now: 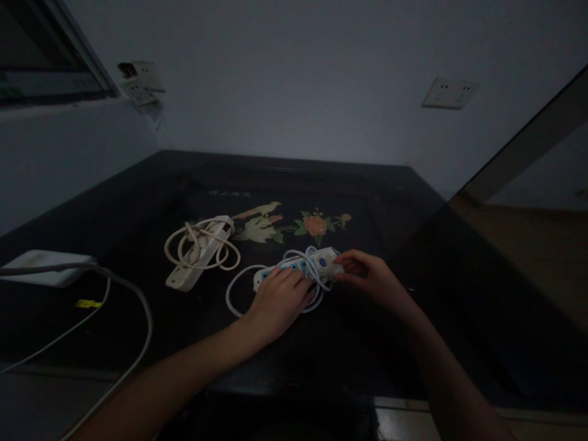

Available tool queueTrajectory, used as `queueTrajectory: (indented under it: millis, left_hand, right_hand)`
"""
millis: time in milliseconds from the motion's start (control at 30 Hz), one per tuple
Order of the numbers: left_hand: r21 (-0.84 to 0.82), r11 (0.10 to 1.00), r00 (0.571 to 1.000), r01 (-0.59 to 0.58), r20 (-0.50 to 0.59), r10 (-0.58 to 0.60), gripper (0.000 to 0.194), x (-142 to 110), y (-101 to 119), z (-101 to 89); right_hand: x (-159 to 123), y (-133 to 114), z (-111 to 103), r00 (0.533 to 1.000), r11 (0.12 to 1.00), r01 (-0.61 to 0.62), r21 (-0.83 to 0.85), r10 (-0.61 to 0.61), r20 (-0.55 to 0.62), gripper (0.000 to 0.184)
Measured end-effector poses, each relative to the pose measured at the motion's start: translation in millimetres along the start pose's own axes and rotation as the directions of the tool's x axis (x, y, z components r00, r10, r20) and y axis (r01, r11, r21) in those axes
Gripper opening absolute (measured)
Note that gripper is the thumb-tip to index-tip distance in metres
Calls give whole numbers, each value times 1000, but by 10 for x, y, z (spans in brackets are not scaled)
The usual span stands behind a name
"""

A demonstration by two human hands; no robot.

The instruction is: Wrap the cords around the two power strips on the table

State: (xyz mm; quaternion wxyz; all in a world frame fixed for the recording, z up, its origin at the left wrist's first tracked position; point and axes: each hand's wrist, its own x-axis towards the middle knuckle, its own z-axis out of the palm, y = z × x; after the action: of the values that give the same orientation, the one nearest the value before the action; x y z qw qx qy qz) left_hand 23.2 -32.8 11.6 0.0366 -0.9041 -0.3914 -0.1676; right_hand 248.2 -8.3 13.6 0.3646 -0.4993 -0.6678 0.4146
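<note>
A white power strip (328, 260) with blue sockets lies on the dark table, its white cord (312, 266) looped around it. My left hand (282, 300) is over the middle of the strip, fingers curled on it and the cord, covering some of the sockets. At the strip's right end, my right hand (362, 269) pinches a small pale piece (337, 269) that looks like a plug; its fingers partly hide it. Left of my hands lies a second, cream power strip (186, 275) with its cord (172, 245) coiled over it.
A white box-shaped device (57, 275) and a long cable (147, 318) are at the left, near a yellow tag (88, 304). The black tabletop (285, 174) bears a bird-and-flower picture (315, 225). Wall sockets (449, 93) are behind, and the window (50, 49) is upper left.
</note>
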Motion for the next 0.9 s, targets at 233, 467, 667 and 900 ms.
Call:
queueTrajectory:
  millis: [233,467,667,900]
  left_hand:
    - [-96,995,998,37,51,-33,20,10,3,86]
    - [-167,985,999,35,36,-30,23,2,-14,133]
    - [-243,970,1000,14,-11,-17,32,-2,-16,160]
    - [-297,951,996,85,-2,-90,36,10,-4,150]
  right_hand:
    - [-40,-10,91,1000,995,-11,-98,10,-6,22]
    - [-60,-40,138,1000,988,-26,-150,26,-4,17]
    - [-60,-67,170,998,995,-58,-79,57,-6,18]
    - [-60,-49,138,993,992,-54,116,41,108,21]
